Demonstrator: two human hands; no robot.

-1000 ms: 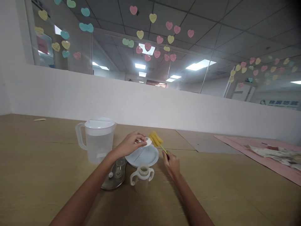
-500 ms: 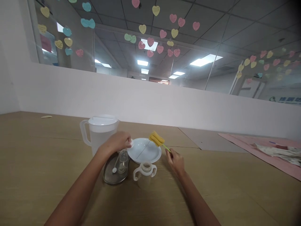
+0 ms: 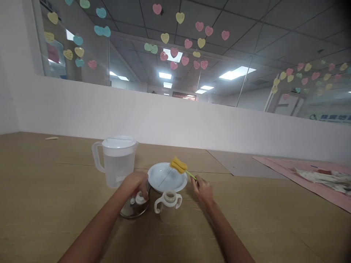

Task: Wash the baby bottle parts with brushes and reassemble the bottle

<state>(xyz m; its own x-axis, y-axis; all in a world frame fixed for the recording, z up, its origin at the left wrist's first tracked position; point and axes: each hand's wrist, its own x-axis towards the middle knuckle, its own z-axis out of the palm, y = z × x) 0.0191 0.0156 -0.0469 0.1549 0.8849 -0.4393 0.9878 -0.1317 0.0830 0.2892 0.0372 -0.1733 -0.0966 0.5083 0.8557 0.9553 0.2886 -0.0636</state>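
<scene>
My left hand reaches down over the metal tray, its fingers closed on a small white round bottle part, perhaps a cap or collar. Beside that part, a small white disc lies in the tray; my hand covers much of the rest. My right hand grips the green handle of a yellow sponge brush, its head raised over the right side of a white bowl. In front of the bowl stands an uncapped clear baby bottle with two white handles.
A clear plastic pitcher with a white lid, holding water, stands behind my left hand. A pink cloth with white fabric on it lies at the right. A white wall with glass above bounds the table's back.
My left hand has lowered from beside the bowl's left rim to the tray, carrying the white part. My right hand keeps holding the brush in nearly the same place.
</scene>
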